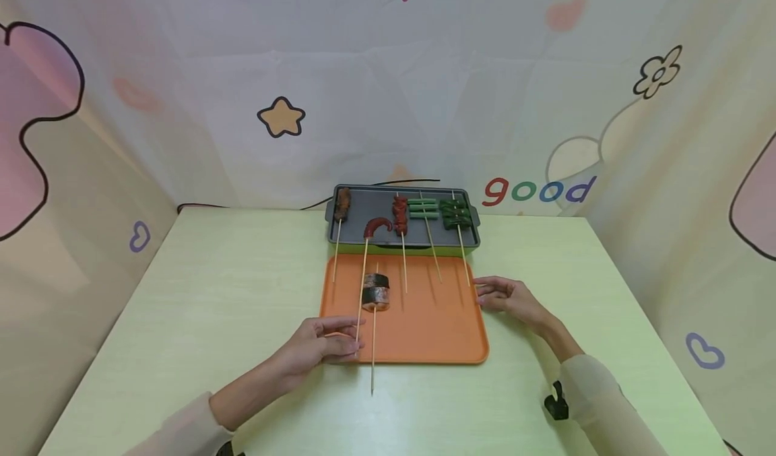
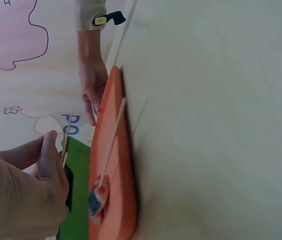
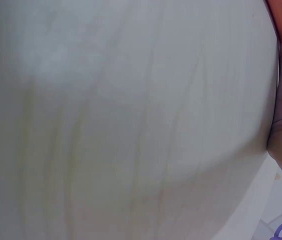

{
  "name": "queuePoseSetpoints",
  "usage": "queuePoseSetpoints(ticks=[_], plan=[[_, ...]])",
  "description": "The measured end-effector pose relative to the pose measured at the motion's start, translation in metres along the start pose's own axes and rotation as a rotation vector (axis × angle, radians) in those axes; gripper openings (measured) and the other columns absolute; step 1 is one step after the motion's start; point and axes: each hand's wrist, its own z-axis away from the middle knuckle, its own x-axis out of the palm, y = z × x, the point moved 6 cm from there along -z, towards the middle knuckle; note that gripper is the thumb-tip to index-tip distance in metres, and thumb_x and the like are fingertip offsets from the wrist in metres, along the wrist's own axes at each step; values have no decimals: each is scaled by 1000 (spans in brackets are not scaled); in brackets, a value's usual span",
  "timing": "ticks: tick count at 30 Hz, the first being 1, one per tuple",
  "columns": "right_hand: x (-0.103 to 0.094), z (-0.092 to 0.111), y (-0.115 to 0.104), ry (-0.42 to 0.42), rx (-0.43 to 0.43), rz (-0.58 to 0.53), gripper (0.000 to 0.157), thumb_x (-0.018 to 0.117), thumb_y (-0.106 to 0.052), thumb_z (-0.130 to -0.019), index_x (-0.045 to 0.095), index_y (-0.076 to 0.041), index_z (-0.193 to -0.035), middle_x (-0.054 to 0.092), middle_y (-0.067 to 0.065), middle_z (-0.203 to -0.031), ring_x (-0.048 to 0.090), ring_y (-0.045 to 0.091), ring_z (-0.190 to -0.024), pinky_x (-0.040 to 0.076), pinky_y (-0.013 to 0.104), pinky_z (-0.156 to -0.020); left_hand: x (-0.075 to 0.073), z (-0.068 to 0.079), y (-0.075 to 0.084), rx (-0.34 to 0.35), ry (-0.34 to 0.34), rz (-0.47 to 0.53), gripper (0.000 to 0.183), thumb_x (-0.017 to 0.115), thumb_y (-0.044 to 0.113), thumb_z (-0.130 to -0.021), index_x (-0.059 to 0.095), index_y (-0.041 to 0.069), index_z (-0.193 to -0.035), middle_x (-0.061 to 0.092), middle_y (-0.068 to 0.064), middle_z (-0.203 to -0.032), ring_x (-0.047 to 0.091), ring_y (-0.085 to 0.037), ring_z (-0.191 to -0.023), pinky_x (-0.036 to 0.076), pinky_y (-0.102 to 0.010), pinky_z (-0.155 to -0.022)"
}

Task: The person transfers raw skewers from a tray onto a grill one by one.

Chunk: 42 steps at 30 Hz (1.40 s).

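Note:
My left hand (image 1: 318,348) pinches the lower end of a skewer (image 1: 362,284) between thumb and fingers. At its top a red curled tentacle-like piece (image 1: 377,226) reaches over the near edge of the grill pan (image 1: 370,200). The left wrist view shows the same hand (image 2: 36,175) holding the thin stick (image 2: 67,140). My right hand (image 1: 509,299) rests at the right edge of the orange tray (image 1: 433,338), fingers fairly straight against the rim. Beside the held stick, a skewer with a black-banded piece (image 1: 376,292) lies on the tray, its end overhanging the front.
On the grill pan lie a brown meat skewer (image 1: 342,203), a red skewer (image 1: 400,215), a green-stick skewer (image 1: 423,208) and a leafy green skewer (image 1: 455,213). Their sticks extend over the tray. A patterned curtain (image 1: 364,79) stands behind the pale table (image 1: 242,274).

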Motion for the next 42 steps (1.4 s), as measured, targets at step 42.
queuePoseSetpoints(ticks=[42], plan=[[0,1,-1,8,-8,-9,52,69,-14,-98,53,4,-145,70,16,-123,69,2,-95,57,20,-81,-37,-83,86,77,239,-294,52,64,-10,-94,51,-8,-144,70,-11,-101,74,-10,-83,56,-45,-97]])
